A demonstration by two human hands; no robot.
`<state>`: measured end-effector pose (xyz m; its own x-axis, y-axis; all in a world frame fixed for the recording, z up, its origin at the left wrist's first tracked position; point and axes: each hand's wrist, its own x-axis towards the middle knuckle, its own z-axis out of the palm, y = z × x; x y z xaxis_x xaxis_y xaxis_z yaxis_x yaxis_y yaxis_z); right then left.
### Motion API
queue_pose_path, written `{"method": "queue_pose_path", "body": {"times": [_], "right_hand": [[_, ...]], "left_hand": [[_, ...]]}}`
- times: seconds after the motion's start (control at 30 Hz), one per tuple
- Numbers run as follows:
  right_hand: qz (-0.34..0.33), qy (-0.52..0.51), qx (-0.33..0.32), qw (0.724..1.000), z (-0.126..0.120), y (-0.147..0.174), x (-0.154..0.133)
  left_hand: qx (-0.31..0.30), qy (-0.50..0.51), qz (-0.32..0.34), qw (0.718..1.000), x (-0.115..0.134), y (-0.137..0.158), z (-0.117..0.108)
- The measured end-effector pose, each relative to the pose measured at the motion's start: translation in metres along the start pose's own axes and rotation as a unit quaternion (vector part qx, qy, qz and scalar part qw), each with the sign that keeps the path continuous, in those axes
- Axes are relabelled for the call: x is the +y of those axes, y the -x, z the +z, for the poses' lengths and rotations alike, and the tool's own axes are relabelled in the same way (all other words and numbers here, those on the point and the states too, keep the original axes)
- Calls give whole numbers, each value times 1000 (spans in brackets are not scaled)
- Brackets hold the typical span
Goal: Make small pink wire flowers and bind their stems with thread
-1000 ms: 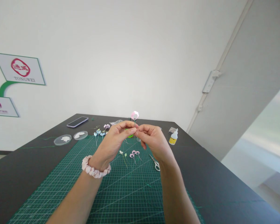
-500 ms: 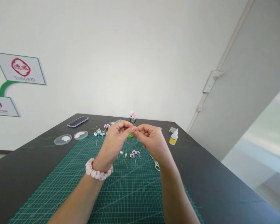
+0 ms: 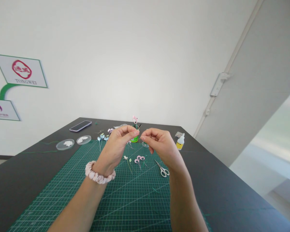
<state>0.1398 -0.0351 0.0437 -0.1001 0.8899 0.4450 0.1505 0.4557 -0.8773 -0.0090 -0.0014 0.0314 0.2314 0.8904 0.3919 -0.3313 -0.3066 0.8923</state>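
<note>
Both my hands are raised over the green cutting mat (image 3: 135, 199), a small gap between their fingertips. My left hand (image 3: 119, 141) pinches the stem of a pink looped petal (image 3: 134, 120), which stands up above the fingers. In my right hand (image 3: 158, 143) thumb and forefinger are pressed together; whatever lies between them is too small to make out. Below on the mat are pink-purple looped petals on wire stems (image 3: 139, 159) and a small white flower with a green leaf (image 3: 127, 159). White-handled scissors (image 3: 162, 170) rest beside my right wrist.
Behind my hands stands a bright green container (image 3: 134, 139) with dark sticks. Blue wired petals (image 3: 101, 138) lie at the mat's far left. Two clear dishes (image 3: 60, 146) hold white pieces, near a phone (image 3: 80, 126). A glue bottle (image 3: 180, 142) stands at right.
My hands have parted slightly at the fingertips. The pink petal has shifted a little left with my left hand and turned narrower. More of the scissors shows.
</note>
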Motion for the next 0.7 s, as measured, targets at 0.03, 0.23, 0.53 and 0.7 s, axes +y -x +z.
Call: {"method": "queue_pose_path", "body": {"times": [0.03,0.23,0.53,0.7], "right_hand": [[0,0,-2,1000,0,0,0],[11,2,-5,1000,-2,1,-1],[7,5,-5,1000,-2,1,-2],[1,3,2,1000,-2,1,-1]], "left_hand": [[-2,3,-4,1000,0,0,0],[-14,2,-6,1000,-1,-1,-1],[-31,-3,-7,1000,1,-1,-2],[-36,-10,-8,999,2,0,-2]]}}
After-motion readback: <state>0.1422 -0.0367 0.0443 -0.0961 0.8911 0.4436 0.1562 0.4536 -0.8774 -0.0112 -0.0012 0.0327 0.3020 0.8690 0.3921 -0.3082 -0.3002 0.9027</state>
